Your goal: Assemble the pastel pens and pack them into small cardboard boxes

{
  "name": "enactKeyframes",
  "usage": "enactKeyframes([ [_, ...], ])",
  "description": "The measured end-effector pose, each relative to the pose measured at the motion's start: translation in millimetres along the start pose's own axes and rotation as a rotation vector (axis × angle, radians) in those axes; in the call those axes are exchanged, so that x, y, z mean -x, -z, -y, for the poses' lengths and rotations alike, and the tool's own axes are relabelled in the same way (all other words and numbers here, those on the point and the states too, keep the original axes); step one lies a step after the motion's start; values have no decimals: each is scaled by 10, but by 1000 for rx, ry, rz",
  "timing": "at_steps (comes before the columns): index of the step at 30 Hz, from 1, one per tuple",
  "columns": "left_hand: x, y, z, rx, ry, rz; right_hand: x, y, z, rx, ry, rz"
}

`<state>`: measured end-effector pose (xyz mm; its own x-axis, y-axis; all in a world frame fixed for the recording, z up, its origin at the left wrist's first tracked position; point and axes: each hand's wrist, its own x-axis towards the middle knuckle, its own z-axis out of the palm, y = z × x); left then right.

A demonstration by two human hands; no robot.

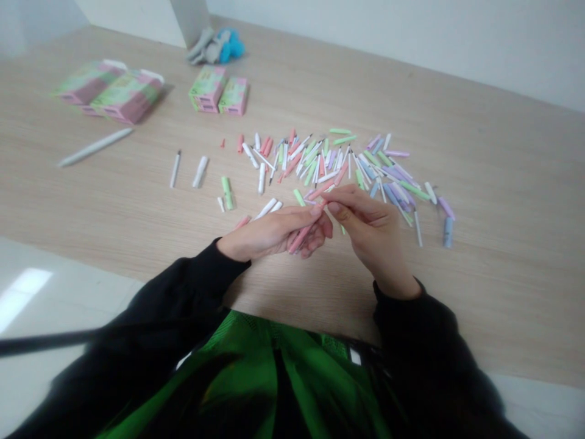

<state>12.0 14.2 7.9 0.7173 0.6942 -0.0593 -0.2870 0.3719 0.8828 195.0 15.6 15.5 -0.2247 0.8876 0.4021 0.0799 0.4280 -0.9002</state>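
Note:
My left hand (pixel 283 231) is closed around a pink pen barrel (pixel 299 240), which slants up and to the right. At the barrel's upper end, my right hand (pixel 372 228) pinches with thumb and forefinger; the small pink piece there is mostly hidden by the fingertips. Just beyond both hands spreads a loose heap of pen parts (pixel 315 160): pink, green, white, purple and blue barrels and caps, and thin white refills with dark tips. A green pen piece (pixel 227 193) and a white cap (pixel 200 171) lie apart to the left.
Pink and green boxes stand in a pair (pixel 208 89) at the back and in a blurred stack (pixel 130 96) at far left. A long white pen-shaped stick (pixel 95 147) lies before that stack. A grey and blue crumpled thing (pixel 218 46) sits near the wall. The wooden table (pixel 498 262) ends close to my body.

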Motion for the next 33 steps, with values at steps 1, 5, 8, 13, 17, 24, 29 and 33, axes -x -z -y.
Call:
enactKeyframes([
  [1, 4, -2, -7, -12, -5, 7, -2, 2, 5, -1, -5, -9],
  [5, 16, -1, 2, -54, -31, 37, -2, 7, 21, -38, -71, -40],
  [8, 20, 15, 21, -152, -46, 61, 3, 20, 19, -84, -107, -42],
  [13, 26, 30, -3, -294, -42, 55, 11, 48, 37, -116, -93, 19],
  [17, 32, 27, -39, -354, -90, 23, 19, 57, 94, -51, -6, 138],
  [24, 25, 48, -36, -248, -123, -11, 29, 128, 106, 110, -9, -53],
  [29, 14, 68, -10, -148, -217, -17, 36, 110, 77, 110, -45, -29],
  [33, 36, 41, -52, 3, -189, -23, 52, 51, 22, 75, -55, -19],
])
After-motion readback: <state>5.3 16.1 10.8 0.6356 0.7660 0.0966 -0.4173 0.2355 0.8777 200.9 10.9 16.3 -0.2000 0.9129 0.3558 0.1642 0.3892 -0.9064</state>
